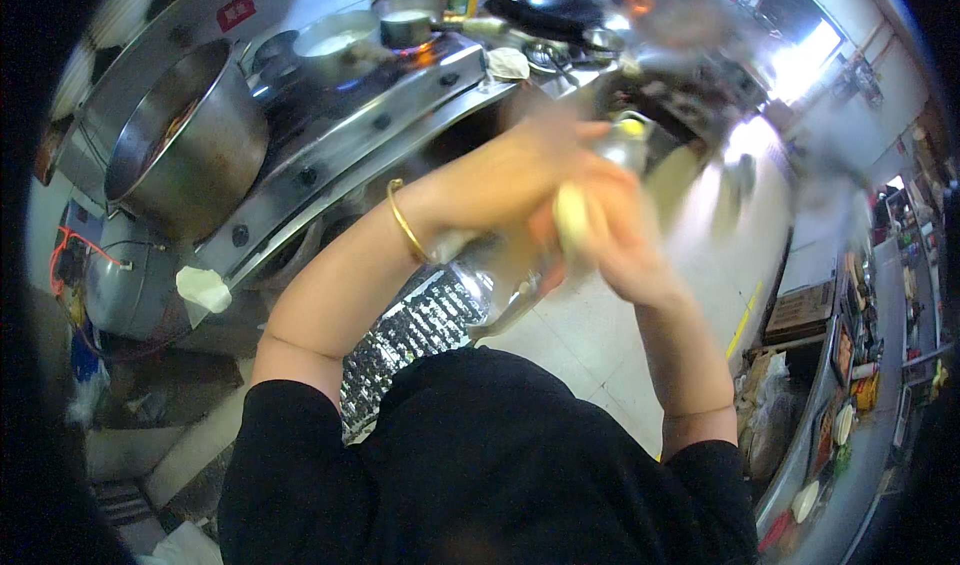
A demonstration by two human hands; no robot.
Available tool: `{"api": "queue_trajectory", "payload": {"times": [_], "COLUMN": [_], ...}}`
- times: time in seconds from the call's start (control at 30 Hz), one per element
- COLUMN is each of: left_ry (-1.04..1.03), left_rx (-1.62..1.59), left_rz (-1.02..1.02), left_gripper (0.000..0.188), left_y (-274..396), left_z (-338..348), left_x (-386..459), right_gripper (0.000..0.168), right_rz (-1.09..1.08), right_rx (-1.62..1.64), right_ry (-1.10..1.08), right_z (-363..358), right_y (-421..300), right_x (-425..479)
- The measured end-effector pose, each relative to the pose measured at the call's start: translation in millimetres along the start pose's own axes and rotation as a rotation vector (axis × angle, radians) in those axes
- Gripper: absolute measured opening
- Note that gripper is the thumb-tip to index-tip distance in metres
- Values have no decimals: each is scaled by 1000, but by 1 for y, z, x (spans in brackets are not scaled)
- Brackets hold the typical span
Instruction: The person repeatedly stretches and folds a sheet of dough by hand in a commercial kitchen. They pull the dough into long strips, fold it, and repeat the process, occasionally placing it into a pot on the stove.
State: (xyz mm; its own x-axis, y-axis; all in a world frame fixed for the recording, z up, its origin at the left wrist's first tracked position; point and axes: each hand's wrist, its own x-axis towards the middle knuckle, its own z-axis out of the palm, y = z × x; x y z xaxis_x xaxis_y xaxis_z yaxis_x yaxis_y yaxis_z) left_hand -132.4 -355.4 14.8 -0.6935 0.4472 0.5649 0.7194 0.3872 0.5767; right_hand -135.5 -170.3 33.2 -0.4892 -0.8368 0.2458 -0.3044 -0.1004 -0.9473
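Both hands are raised close together in the middle of the view, blurred by motion. My left hand (529,167), beyond a gold bangle (405,223), reaches across towards my right hand (615,212). A small pale yellow object (572,216) lies against the fingers of my right hand; its kind and the grip on it are unclear. Just beyond the hands shows a shiny container (626,148) with something yellow at its top. Below them is a shiny, curved object (517,295), partly hidden. Whether my left hand holds anything cannot be made out.
A gas range (360,126) runs along the left, bearing a large metal stockpot (195,152), a pan of pale liquid (337,36) and a small pot (405,28) by a flame. A black wok (547,13) sits farther along. Food-laden counters (814,415) stand at right, beyond floor tiles.
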Motion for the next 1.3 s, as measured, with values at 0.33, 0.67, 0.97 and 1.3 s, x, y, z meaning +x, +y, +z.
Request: {"api": "queue_trajectory", "payload": {"times": [0.33, 0.67, 0.97, 1.3], "left_ry": [524, 237, 166, 298], "left_rx": [-476, -376, -498, -509], "left_rz": [-67, -301, -338, -275], "left_gripper": [34, 23, 36, 39], "left_y": [21, 27, 18, 13], "left_z": [-2, 35, 40, 76], "left_x": [-21, -29, -22, -55], "right_gripper": [25, 30, 30, 30], "right_rz": [-278, -288, -541, -693], "right_rx": [-163, -6, -524, -710], "right_ry": [359, 390, 386, 514], "right_z": [-1, 3, -27, -38], "right_y": [-36, -66, -111, -151], "right_x": [25, 36, 51, 80]}}
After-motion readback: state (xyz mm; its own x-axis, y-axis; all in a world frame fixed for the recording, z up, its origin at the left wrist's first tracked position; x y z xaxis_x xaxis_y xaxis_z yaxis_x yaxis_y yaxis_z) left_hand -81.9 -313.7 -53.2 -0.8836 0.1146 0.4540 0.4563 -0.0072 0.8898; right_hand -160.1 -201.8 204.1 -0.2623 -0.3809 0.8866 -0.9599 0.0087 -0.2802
